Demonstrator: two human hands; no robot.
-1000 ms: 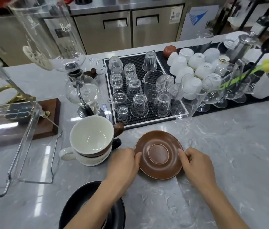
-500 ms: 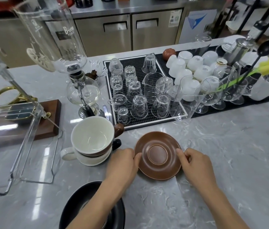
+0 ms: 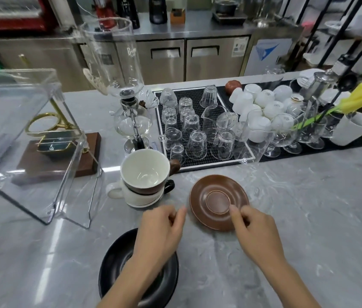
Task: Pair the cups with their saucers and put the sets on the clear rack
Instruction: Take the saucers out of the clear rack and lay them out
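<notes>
Pairing came next, we judged: the brown saucer (image 3: 219, 202) lay flat on the marble counter (image 3: 309, 218), our right hand (image 3: 256, 230) loosely curled over its near rim, gripping nothing; our left hand (image 3: 162, 230) hung slack beside it. The brown cup (image 3: 145, 172) topped the nested stack, just left; lift it straight up, steadying the white cup (image 3: 128, 195) beneath. The clear rack (image 3: 31, 141) waited farther left.

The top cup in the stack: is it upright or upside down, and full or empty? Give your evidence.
Upright and empty. The top cup shows its open mouth and bare cream inside, bottom visible, with no liquid.
</notes>
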